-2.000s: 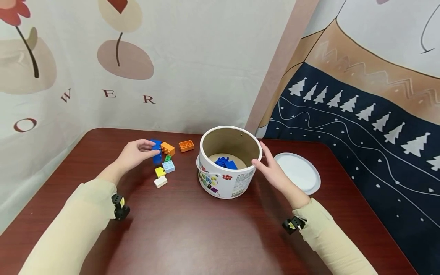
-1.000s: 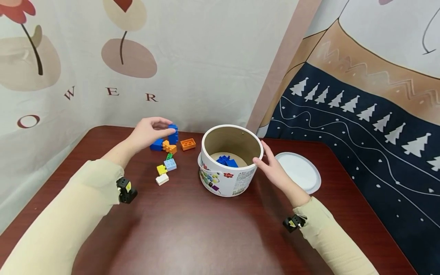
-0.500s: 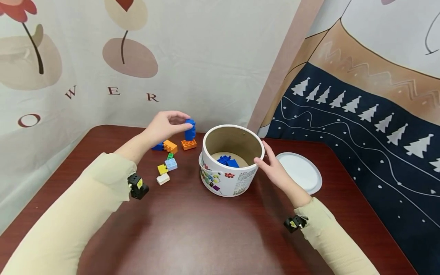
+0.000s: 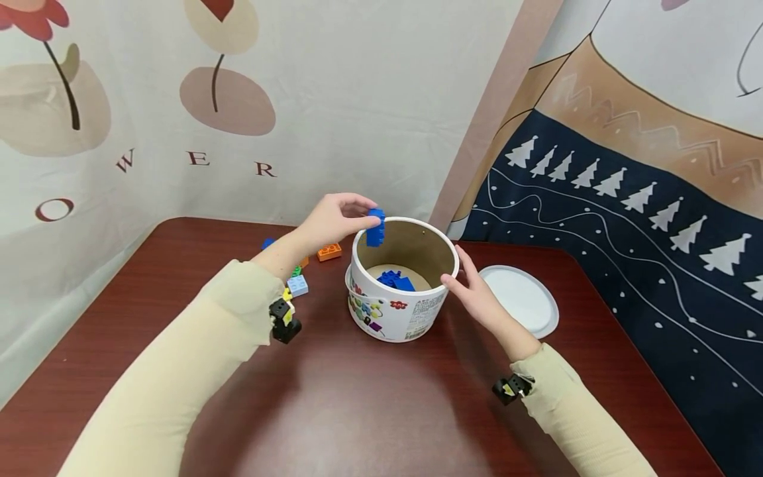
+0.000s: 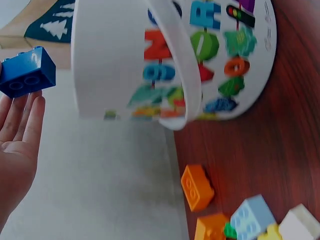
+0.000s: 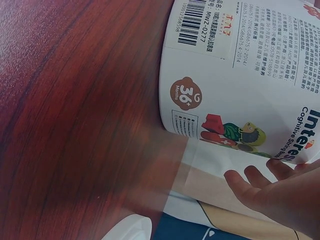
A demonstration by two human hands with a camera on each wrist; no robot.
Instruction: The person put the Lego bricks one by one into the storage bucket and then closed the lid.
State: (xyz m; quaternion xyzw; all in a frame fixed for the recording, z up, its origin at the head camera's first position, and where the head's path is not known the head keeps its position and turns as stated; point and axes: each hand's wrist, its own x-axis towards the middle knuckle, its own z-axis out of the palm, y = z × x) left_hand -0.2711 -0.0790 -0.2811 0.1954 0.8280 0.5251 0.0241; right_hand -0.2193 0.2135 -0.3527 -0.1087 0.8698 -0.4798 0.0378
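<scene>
My left hand (image 4: 336,222) pinches a blue building brick (image 4: 375,228), which overlaps the left inside of the white bucket's (image 4: 381,311) mouth in the head view. Studs show along the brick (image 5: 30,70) in the left wrist view, with fingers behind it. The right hand (image 4: 473,298) holds the bucket by its right side, thumb over the rim and fingers along the outer wall. From the right wrist, those fingers (image 6: 255,182) show beside the printed wall (image 6: 235,90). Several blue bricks (image 4: 395,280) lie on the bucket's floor.
Left of the bucket lie an orange brick (image 4: 329,252), a light blue brick (image 4: 297,285) and other small bricks, partly hidden by the left forearm. A white round lid (image 4: 521,301) lies right of the bucket on the dark red table (image 4: 381,404). Printed curtains hang behind.
My left hand has lifted the blue brick from the pile on the left and carried it rightward, past the orange brick, to the bucket's mouth. The right hand stays at the rim.
</scene>
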